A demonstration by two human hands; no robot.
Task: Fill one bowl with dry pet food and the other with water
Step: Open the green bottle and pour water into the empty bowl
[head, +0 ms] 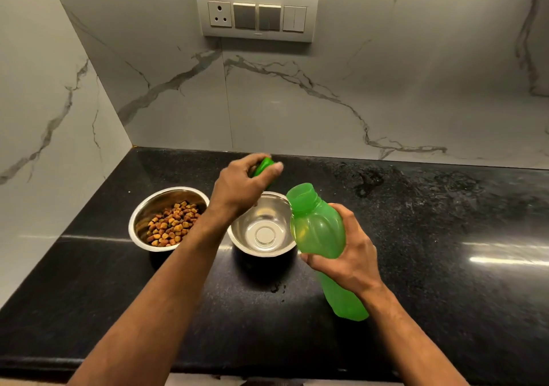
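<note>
Right hand (346, 255) grips the uncapped green bottle (322, 237), tilted left, mouth over the empty bowl (263, 231) rim. Left hand (240, 185), raised beyond that bowl, pinches the green cap (263, 165). Kibble bowl (167, 216) sits left of the forearm on the tabletop (430, 237).

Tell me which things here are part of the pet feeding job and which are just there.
Part of the job:
- bowl with dry food
- empty steel bowl
- green bottle, uncapped, in the right hand
- green cap, in the left hand

Just there:
- black counter
- wall switch panel
</note>
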